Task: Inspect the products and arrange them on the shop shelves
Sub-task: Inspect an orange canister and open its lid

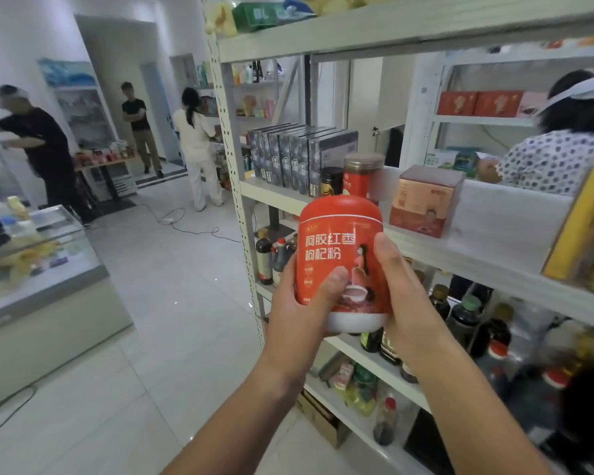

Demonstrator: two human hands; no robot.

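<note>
Both hands (pixel 350 296) grip red jar (pixel 340 248) upright, label facing camera.

Both hands grip red jar (pixel 340 255) upright, label facing cam: L hand (pixel 302 303) at 9 o'clock, R hand (pixel 403 289) at 3. Shelf unit (pixel 426 248) behind.

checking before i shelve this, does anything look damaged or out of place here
The red jar, held upright by the left hand and right hand, shows no dents or spills. The odd thing: a white power strip and its dark cable lie loose on the floor near the shelf unit's end.
</note>
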